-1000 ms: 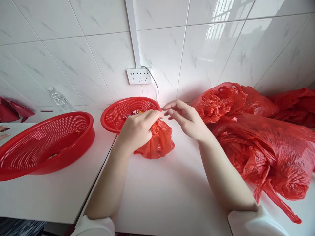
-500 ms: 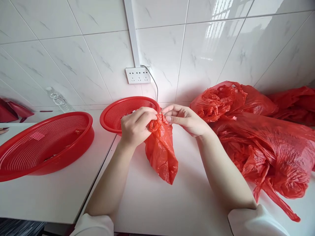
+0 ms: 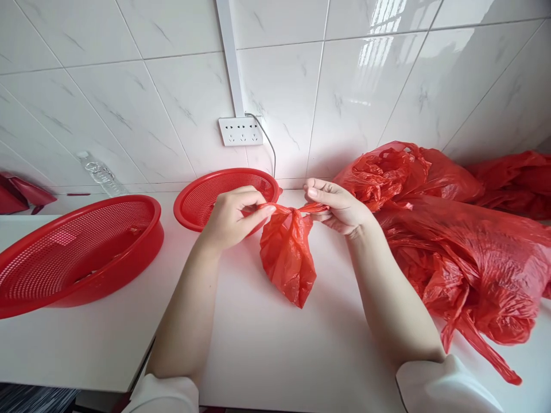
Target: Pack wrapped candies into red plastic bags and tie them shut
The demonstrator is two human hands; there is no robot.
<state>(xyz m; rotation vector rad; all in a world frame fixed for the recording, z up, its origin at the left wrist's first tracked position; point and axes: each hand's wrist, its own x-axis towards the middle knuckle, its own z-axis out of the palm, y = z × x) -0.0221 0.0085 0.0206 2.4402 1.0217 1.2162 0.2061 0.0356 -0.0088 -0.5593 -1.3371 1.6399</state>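
A small red plastic bag hangs above the white table, stretched by its two top ends. My left hand pinches the left end, fingers closed. My right hand is closed on the right end. Just behind my left hand sits a small red mesh basket, its contents hidden by the hand.
A large red mesh basket stands on the adjoining table at left. A heap of red plastic bags fills the right side. A wall socket with a cable and a clear bottle are by the tiled wall.
My hands have moved apart, pulling the bag's top ends out sideways. A second ago only my left hand gripped the bunched bag; my right hand was open.
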